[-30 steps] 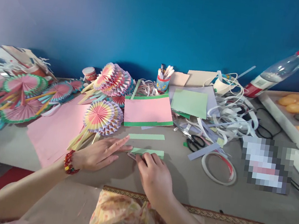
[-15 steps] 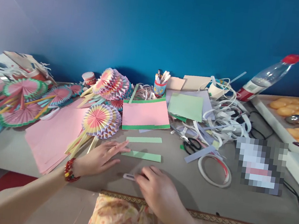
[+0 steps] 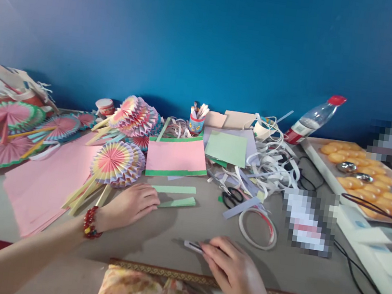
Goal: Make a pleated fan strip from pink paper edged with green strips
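Observation:
My left hand (image 3: pixel 132 208), with a red bead bracelet at the wrist, has its fingers bent together over the left end of a light green paper strip (image 3: pixel 180 203). A second green paper strip (image 3: pixel 175 189) lies just behind it, flat on the table. In my right hand (image 3: pixel 228 263) is a small white utility knife (image 3: pixel 192 247), held low over the table near the front edge, its tip pointing left. Behind the strips lies a pink sheet with green borders (image 3: pixel 177 157). Scissors with black handles (image 3: pixel 232 197) and a roll of white tape (image 3: pixel 243 229) are to the right.
Folded paper fans (image 3: pixel 115 165) and pink sheets (image 3: pixel 48 184) cover the left. A pen cup (image 3: pixel 196 125), green paper (image 3: pixel 227 147) and tangled white strips (image 3: pixel 273 165) stand along the back. Right are a tilted bottle (image 3: pixel 311 119), a tray of yellow-orange items (image 3: pixel 391 184) and a black cable (image 3: pixel 356 276).
My left hand has closed over the end of the nearer green strip, which has shifted slightly. My right hand has moved right with the knife. The view has turned right.

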Demonstrator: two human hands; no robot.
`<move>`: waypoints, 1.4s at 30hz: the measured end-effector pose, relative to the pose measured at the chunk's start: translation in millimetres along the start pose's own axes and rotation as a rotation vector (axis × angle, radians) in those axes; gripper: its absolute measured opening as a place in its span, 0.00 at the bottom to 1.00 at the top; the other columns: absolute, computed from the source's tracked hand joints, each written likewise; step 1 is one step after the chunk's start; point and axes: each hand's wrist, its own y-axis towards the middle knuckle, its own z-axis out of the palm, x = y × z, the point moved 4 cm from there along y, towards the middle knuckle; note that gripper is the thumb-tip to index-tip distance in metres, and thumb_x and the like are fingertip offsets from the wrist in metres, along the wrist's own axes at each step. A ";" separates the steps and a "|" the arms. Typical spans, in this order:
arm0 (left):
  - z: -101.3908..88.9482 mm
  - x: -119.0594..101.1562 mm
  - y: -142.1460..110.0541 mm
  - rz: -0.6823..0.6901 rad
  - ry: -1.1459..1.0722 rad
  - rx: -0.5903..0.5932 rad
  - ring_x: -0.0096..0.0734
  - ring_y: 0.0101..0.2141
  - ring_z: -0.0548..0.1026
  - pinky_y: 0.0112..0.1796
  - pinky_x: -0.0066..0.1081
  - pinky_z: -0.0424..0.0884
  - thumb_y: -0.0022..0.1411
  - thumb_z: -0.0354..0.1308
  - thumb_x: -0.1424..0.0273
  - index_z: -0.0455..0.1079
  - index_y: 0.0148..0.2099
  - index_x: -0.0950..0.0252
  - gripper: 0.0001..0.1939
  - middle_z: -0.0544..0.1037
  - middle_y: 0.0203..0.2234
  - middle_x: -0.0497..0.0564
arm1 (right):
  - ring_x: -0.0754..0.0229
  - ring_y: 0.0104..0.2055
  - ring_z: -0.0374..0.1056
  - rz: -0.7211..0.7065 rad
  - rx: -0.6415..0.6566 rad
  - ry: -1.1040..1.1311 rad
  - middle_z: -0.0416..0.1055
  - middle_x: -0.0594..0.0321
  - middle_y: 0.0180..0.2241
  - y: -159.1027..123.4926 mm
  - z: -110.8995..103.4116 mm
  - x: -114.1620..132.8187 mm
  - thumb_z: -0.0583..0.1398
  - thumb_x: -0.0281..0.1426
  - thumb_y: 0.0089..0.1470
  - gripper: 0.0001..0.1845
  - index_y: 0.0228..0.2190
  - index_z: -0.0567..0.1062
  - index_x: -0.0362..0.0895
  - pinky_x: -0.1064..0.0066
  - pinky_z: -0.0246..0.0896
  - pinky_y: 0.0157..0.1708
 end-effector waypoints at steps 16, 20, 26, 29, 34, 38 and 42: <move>-13.2 23.0 11.1 -0.219 0.002 -0.140 0.36 0.43 0.73 0.45 0.35 0.69 0.73 0.45 0.65 0.70 0.49 0.63 0.14 0.76 0.42 0.53 | 0.63 0.37 0.70 -0.015 -0.042 0.091 0.72 0.59 0.36 -3.9 -0.6 -7.4 0.52 0.25 0.64 0.15 0.46 0.75 0.47 0.75 0.65 0.37; -9.7 4.0 14.7 -0.158 0.114 -0.158 0.40 0.45 0.71 0.48 0.40 0.68 0.72 0.50 0.62 0.70 0.49 0.63 0.13 0.73 0.43 0.54 | 0.64 0.35 0.71 -0.024 -0.061 0.082 0.72 0.60 0.36 -4.9 -1.1 -6.9 0.53 0.26 0.64 0.13 0.44 0.76 0.47 0.76 0.65 0.35; 10.3 -19.7 19.4 -0.088 0.074 -0.028 0.40 0.43 0.72 0.45 0.40 0.69 0.70 0.53 0.61 0.70 0.47 0.63 0.12 0.74 0.42 0.54 | 0.63 0.36 0.71 -0.009 -0.052 0.072 0.72 0.59 0.36 -4.3 -0.6 -8.0 0.52 0.27 0.65 0.15 0.45 0.76 0.47 0.75 0.66 0.36; 8.8 -19.7 20.4 -0.056 0.050 -0.017 0.39 0.43 0.72 0.45 0.40 0.68 0.72 0.48 0.66 0.70 0.46 0.63 0.11 0.74 0.41 0.53 | 0.63 0.36 0.71 -0.003 -0.049 0.083 0.73 0.59 0.36 -3.9 -1.4 -7.7 0.52 0.27 0.65 0.14 0.45 0.76 0.47 0.75 0.66 0.36; 2.1 -29.0 21.9 0.110 0.057 0.038 0.36 0.39 0.72 0.41 0.36 0.69 0.72 0.45 0.73 0.70 0.43 0.62 0.12 0.75 0.38 0.52 | 0.64 0.35 0.72 -0.028 -0.112 0.080 0.73 0.59 0.35 -3.0 -7.4 -5.4 0.53 0.27 0.64 0.14 0.44 0.77 0.48 0.76 0.68 0.35; 0.5 -38.1 22.2 0.201 0.164 -0.032 0.36 0.37 0.71 0.40 0.37 0.67 0.71 0.45 0.75 0.71 0.39 0.61 0.13 0.75 0.36 0.52 | 0.61 0.37 0.73 -0.011 -0.262 0.128 0.74 0.57 0.37 -6.2 -18.4 -11.5 0.56 0.26 0.62 0.12 0.43 0.76 0.47 0.75 0.69 0.37; -3.3 -40.6 25.7 0.309 0.218 -0.064 0.32 0.31 0.69 0.38 0.35 0.65 0.72 0.46 0.72 0.72 0.41 0.60 0.13 0.73 0.27 0.49 | 0.60 0.39 0.73 0.025 -0.371 0.150 0.74 0.56 0.38 -8.7 -28.8 -23.3 0.57 0.24 0.61 0.12 0.44 0.76 0.46 0.74 0.70 0.37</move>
